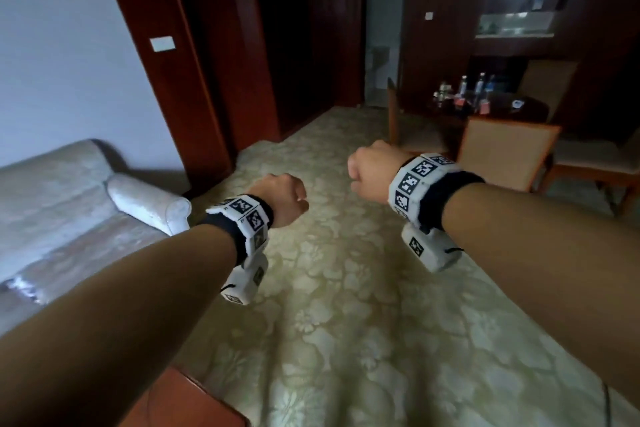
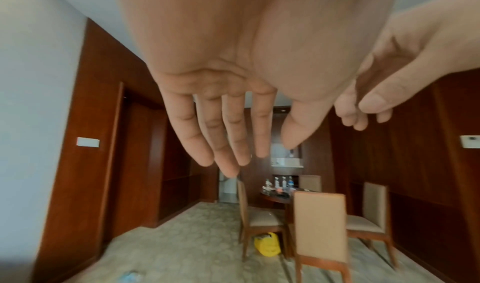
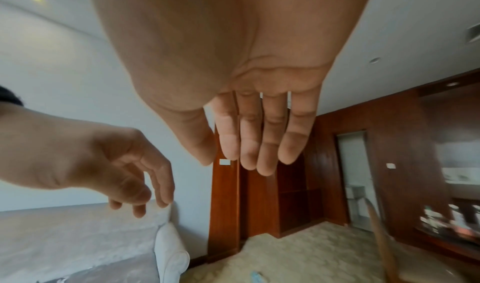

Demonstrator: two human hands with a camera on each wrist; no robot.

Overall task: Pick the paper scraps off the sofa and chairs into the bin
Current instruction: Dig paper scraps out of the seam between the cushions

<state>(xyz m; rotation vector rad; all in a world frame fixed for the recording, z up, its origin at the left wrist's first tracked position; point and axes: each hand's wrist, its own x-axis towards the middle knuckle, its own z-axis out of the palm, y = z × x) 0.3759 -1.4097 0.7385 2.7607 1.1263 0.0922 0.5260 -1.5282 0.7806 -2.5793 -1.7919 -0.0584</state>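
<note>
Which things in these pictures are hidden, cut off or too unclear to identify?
- Bin: none is clearly visible. The yellow object under a chair is blurred in the left wrist view.
- Bluish scrap on the carpet: cut off by the bottom edge in the right wrist view.
- Sofa: its near end is hidden by the left forearm in the head view.
- Items on the table: too small and dark.
</note>
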